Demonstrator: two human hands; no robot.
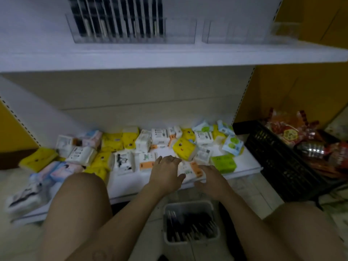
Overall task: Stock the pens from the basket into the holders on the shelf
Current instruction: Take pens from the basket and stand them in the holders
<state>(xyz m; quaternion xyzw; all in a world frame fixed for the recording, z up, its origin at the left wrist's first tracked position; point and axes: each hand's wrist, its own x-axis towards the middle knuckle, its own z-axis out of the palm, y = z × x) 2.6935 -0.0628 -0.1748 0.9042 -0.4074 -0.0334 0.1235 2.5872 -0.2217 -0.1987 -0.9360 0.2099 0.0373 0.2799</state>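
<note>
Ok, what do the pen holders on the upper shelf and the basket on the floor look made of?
Holders: clear rigid plastic, probably acrylic, glossy; the dark pens show straight through the walls, and the edges catch light. Basket: opaque pale plastic, matte, with a thick moulded rim; the dim light leaves its exact colour open.

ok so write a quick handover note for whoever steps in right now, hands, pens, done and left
The left hand is open, fingers flat on the small tissue packs on the lower white shelf. The right hand is at a white pack with an orange label; grip unclear. Neither holds a pen.
The grey plastic basket sits on the floor between the knees, with dark pens in it.
Done: most slots of the clear acrylic holder on the upper shelf are filled.
Left: its right-end slots and the second clear holder look empty.
</note>
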